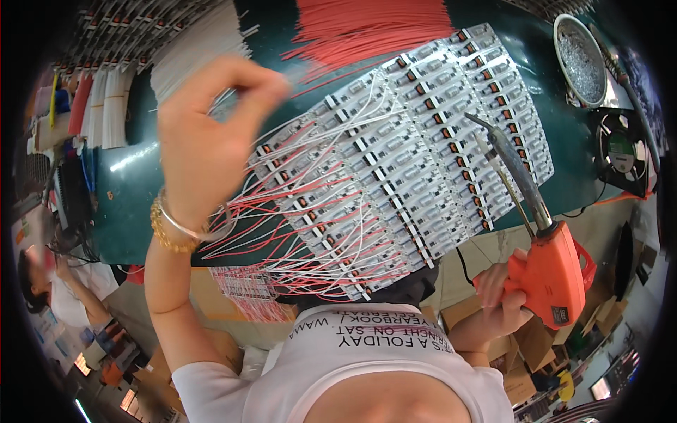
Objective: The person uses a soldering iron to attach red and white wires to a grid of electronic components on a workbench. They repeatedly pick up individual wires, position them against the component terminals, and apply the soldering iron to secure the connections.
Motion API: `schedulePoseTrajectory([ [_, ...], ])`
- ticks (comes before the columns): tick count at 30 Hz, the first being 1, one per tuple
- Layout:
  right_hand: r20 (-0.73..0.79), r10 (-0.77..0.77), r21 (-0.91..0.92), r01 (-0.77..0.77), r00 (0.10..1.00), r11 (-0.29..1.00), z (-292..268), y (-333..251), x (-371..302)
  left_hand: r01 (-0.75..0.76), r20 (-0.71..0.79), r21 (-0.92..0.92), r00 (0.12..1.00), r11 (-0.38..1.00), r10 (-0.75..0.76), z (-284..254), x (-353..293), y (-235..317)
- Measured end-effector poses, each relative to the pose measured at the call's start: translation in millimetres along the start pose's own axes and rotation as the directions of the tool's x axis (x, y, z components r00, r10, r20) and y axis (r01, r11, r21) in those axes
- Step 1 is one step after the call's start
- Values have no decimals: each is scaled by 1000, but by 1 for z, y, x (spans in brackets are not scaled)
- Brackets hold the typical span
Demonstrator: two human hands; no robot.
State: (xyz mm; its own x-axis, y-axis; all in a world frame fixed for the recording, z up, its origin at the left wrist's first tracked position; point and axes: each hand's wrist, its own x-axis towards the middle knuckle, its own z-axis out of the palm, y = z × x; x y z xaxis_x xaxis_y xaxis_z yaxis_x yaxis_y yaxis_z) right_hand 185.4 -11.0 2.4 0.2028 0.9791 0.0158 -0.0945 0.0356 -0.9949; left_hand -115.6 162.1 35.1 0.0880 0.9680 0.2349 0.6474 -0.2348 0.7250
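My left hand (208, 134) is raised over the left part of the table, thumb and fingertips pinched together. A pale blur shows at the fingertips; what it is I cannot make out. In my right hand (502, 296) is an orange-red soldering gun (557, 278), its long metal tip pointing up and left over the board panel. The panel of small circuit boards (416, 155) lies tilted on the table in front of me, in several rows. Red and white wires (310, 211) spread from its left rows toward my left wrist.
Bundles of red wires (374, 28) and white wires (201, 53) lie at the back of the green table (127, 204). At the right stand a metal bowl (582, 62) of shiny bits and a small black fan (620, 151). Another person (63, 289) sits far left.
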Motion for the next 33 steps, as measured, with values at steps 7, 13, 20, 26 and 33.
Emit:
schedulePoseTrajectory([
  [7, -51, 14, -107, -19, 999, 994, 11, 4, -3, -336, 138, 130, 938, 933, 319, 68, -10, 25],
  [13, -73, 70, -196, -83, 995, 977, 10, 4, -8, -340, 135, 158, 938, 927, 320, 70, -17, 23],
  [20, -138, 217, -248, -246, 966, 937, 18, -9, -8, -346, 108, 135, 937, 928, 333, 74, -18, 20],
  [26, -48, 137, -172, -144, 989, 975, 13, -2, -10, -354, 91, 134, 935, 926, 344, 74, -18, 19],
  [33, 7, 41, -343, -36, 999, 939, -1, 9, -14, -380, 92, 170, 925, 910, 369, 76, -18, 18],
])
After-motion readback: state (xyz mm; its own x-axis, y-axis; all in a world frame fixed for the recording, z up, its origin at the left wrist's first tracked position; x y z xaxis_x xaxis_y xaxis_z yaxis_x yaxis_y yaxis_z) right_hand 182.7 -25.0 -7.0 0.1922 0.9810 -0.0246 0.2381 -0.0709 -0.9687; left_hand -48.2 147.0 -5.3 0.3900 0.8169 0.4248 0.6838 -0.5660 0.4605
